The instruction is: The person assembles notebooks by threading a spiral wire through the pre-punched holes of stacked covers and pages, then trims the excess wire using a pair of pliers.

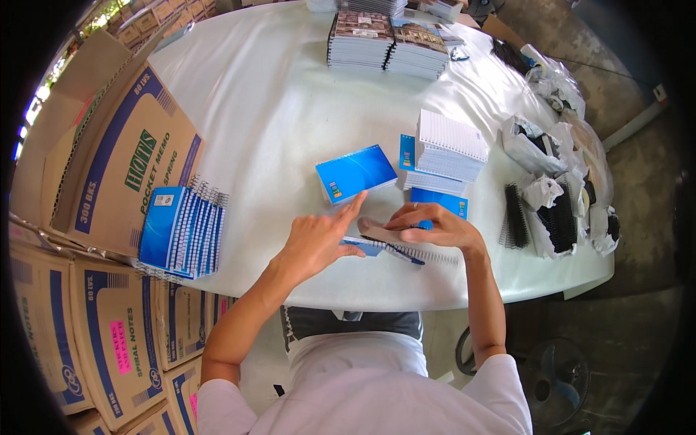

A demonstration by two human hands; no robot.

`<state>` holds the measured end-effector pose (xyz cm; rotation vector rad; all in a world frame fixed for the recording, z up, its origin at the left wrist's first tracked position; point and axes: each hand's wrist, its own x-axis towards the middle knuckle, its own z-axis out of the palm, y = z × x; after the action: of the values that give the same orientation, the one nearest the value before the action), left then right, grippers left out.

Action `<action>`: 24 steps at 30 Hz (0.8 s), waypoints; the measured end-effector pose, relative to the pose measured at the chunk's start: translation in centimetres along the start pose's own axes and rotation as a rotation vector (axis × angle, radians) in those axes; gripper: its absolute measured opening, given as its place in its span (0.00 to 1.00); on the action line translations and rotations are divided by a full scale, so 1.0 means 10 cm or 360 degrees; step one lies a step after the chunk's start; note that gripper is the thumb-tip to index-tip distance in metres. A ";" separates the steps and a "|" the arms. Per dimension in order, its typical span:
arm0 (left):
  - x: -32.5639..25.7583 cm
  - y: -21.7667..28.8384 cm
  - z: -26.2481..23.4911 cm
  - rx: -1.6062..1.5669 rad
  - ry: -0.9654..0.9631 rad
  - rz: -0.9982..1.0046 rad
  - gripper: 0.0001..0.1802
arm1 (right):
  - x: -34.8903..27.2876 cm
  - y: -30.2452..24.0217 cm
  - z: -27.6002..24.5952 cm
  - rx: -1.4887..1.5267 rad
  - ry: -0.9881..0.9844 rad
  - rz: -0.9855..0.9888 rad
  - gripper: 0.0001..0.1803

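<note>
In front of me on the table lies a small blue notepad point(365, 247), partly hidden, with a long wire coil point(435, 256) running along its edge and out to the right. My left hand point(317, 238) is spread over it, thumb at the pad and index finger stretched toward another blue pocket notebook point(357, 174) just beyond. Closed fingers of my right hand point(440, 223) grip a flat grey-brown tool point(378, 231) above the coil; its exact kind is unclear. A dark blue pen point(406, 254) rests across the coil.
Unbound paper pads point(451, 147) and blue covers point(441, 201) stand beyond my right hand. Loose black coils point(514, 216) and bags of coils point(554, 217) sit farther right. Coiled blue notebooks point(181, 230) lean by a carton point(138, 156) at left. Thick books point(388, 43) are stacked at the back.
</note>
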<state>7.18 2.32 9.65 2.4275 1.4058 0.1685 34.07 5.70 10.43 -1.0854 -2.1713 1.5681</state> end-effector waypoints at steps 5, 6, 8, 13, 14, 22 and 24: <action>-0.01 0.02 -0.04 -0.0081 -0.0036 -0.0035 0.62 | 0.13 -0.01 0.09 -0.0152 0.0057 0.0033 0.29; -0.02 0.03 -0.03 -0.0098 -0.0029 -0.0039 0.62 | 0.09 0.00 0.08 0.0079 0.0055 -0.0118 0.29; -0.02 0.02 -0.03 -0.0143 0.0025 -0.0018 0.63 | -0.02 0.02 0.06 0.0551 0.0043 -0.0419 0.29; -0.04 -0.06 -0.02 -0.0230 0.0135 0.0038 0.64 | 0.14 -0.06 0.09 -0.0002 -0.0008 -0.0089 0.27; -0.05 -0.06 -0.03 -0.0188 0.0136 -0.0023 0.64 | 0.13 -0.09 0.10 0.0039 -0.0011 -0.0152 0.27; -0.11 -0.26 0.12 -0.0326 0.0394 -0.0049 0.60 | 0.28 -0.12 0.16 0.0027 0.0023 -0.0075 0.28; -0.11 -0.24 0.09 -0.0477 0.0416 -0.0067 0.62 | 0.32 -0.21 0.19 -0.0157 0.0026 0.0051 0.27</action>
<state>4.87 2.33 8.05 2.1852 1.4169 0.6582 29.85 6.26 10.83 -1.1636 -2.2526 1.4736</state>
